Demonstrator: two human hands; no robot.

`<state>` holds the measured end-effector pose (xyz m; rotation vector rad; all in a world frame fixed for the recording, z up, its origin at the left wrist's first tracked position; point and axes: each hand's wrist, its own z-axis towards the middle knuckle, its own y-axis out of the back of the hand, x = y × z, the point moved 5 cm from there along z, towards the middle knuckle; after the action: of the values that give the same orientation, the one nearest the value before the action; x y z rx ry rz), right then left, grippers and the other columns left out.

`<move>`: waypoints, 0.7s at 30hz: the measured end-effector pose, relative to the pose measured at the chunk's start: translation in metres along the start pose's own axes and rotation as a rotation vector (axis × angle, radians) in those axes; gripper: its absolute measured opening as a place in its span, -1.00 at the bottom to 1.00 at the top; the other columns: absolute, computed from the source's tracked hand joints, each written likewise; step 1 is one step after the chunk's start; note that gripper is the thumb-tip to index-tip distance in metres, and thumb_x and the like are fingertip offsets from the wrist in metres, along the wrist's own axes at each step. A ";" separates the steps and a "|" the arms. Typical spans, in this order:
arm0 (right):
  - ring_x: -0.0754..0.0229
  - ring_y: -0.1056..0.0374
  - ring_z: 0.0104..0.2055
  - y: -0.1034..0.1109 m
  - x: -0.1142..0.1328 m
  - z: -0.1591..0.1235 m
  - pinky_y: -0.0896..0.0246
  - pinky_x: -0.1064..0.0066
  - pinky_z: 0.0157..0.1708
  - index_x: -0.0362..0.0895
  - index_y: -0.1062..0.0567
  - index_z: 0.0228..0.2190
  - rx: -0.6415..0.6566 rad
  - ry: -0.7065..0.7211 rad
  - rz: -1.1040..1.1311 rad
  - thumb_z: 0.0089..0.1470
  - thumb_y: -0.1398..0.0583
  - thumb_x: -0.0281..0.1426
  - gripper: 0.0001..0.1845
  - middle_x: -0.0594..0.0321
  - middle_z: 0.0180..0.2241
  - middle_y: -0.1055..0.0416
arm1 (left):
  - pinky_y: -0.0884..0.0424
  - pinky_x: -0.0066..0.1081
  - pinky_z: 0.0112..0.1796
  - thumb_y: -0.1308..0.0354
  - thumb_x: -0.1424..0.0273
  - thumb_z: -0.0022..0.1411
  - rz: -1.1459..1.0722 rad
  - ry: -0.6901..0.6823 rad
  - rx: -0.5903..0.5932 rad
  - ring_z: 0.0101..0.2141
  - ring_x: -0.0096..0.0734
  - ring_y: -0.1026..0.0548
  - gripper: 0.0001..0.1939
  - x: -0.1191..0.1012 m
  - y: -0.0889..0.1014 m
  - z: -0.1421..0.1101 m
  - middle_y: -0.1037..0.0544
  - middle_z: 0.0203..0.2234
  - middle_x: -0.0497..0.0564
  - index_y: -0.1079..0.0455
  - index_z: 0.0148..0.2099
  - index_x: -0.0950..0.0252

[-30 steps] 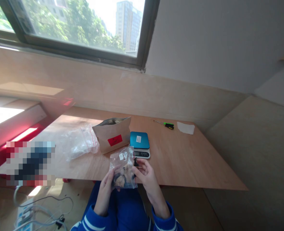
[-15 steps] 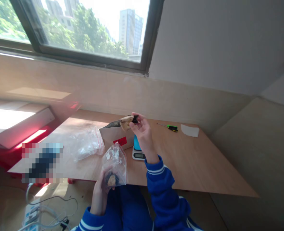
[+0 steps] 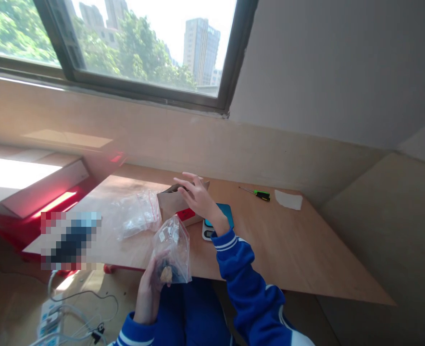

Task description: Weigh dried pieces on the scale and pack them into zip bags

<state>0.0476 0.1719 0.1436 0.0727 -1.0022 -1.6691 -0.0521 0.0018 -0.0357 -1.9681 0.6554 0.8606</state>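
Note:
A clear zip-lock bag [image 3: 174, 238] is in my left hand [image 3: 150, 283], held over the table's front edge. A dried, tan-and-dark piece [image 3: 166, 274] shows at the bottom of that bag. Above the mouth of a standing kraft paper pouch [image 3: 167, 206] with a red label [image 3: 185, 215] is my right hand [image 3: 194, 193], fingers spread with nothing in them. The pouch's contents are mostly hidden by the hand. Behind my right wrist sits a digital scale [image 3: 225, 211] with a blue top, partly covered.
Clear plastic bags [image 3: 136, 216] lie left of the pouch. A screwdriver [image 3: 261, 194] and a white paper piece [image 3: 288, 200] rest at the back right of the wooden table [image 3: 292, 250]. A power strip [image 3: 50, 317] with cables is on the floor at left.
My right hand took a dried tan-and-dark piece out of the zip-lock bag, carried it up to the paper pouch and let it go there. My left hand keeps holding the bag.

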 end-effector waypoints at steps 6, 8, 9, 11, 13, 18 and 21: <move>0.09 -0.26 -0.09 -0.008 -0.005 -0.001 -0.12 0.19 0.03 -0.11 -0.56 -0.21 0.125 -0.029 -0.112 0.33 0.07 -0.32 -0.59 0.12 -0.23 -0.45 | -0.30 -0.45 -0.56 -0.21 0.01 0.02 -0.029 -0.001 -0.003 -0.41 -0.33 -0.46 -0.40 -0.001 -0.004 -0.001 -0.57 -0.24 0.10 -0.45 0.01 0.30; 0.07 -0.27 -0.06 -0.009 -0.001 -0.004 -0.08 0.14 0.06 -0.11 -0.55 -0.19 0.137 -0.033 -0.124 0.32 0.02 -0.33 -0.65 0.11 -0.20 -0.47 | -0.28 -0.46 -0.57 -0.22 0.02 0.02 -0.036 -0.007 -0.020 -0.40 -0.33 -0.47 -0.39 -0.003 -0.005 -0.002 -0.57 -0.20 0.10 -0.44 0.03 0.29; 0.06 -0.26 -0.02 -0.006 0.003 -0.006 -0.05 0.13 0.08 -0.10 -0.53 -0.16 0.100 -0.043 -0.108 0.30 0.00 -0.34 -0.69 0.11 -0.15 -0.46 | -0.27 -0.46 -0.58 -0.22 0.02 0.02 -0.035 -0.010 -0.024 -0.40 -0.33 -0.47 -0.38 -0.004 -0.006 -0.002 -0.57 -0.18 0.10 -0.42 0.06 0.27; 0.09 -0.25 0.04 0.007 0.017 -0.013 -0.05 0.15 0.12 -0.07 -0.50 -0.11 -0.016 -0.075 -0.020 0.28 -0.03 -0.38 -0.73 0.14 -0.08 -0.42 | -0.26 -0.46 -0.60 -0.19 0.02 0.06 -0.024 -0.024 -0.010 -0.41 -0.33 -0.47 -0.36 -0.006 -0.009 -0.002 -0.57 -0.15 0.10 -0.38 0.12 0.23; 0.16 -0.30 -0.02 0.020 0.032 -0.026 -0.15 0.25 0.05 -0.04 -0.49 -0.16 -0.076 -0.121 0.133 0.26 -0.01 -0.44 -0.72 0.20 -0.12 -0.41 | -0.25 -0.45 -0.62 -0.16 0.00 0.08 -0.005 -0.045 0.021 -0.47 -0.35 -0.47 -0.34 -0.008 -0.013 -0.001 -0.57 -0.13 0.10 -0.32 0.18 0.19; 0.26 -0.35 -0.32 0.019 0.050 -0.075 -0.27 0.45 -0.30 -0.09 -0.47 -0.40 0.137 -0.290 0.384 0.16 0.00 -0.57 -0.72 0.30 -0.37 -0.39 | -0.20 -0.44 -0.72 -0.15 -0.07 0.04 0.062 -0.085 0.056 -0.68 -0.46 -0.39 -0.19 -0.012 -0.019 0.009 -0.58 -0.14 0.12 -0.18 0.27 0.16; 0.24 -0.38 -0.28 0.007 0.044 -0.099 -0.30 0.44 -0.27 -0.11 -0.47 -0.39 0.178 -0.406 0.405 0.12 -0.06 -0.57 -0.79 0.30 -0.36 -0.42 | -0.16 -0.45 -0.76 -0.17 -0.11 -0.01 0.121 -0.100 0.073 -0.74 -0.46 -0.35 -0.11 -0.010 -0.022 0.013 -0.61 -0.34 0.10 -0.20 0.26 0.28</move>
<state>0.0881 0.0799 0.1040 -0.3438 -1.3661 -1.2428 -0.0469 0.0252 -0.0220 -1.8224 0.7428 0.9880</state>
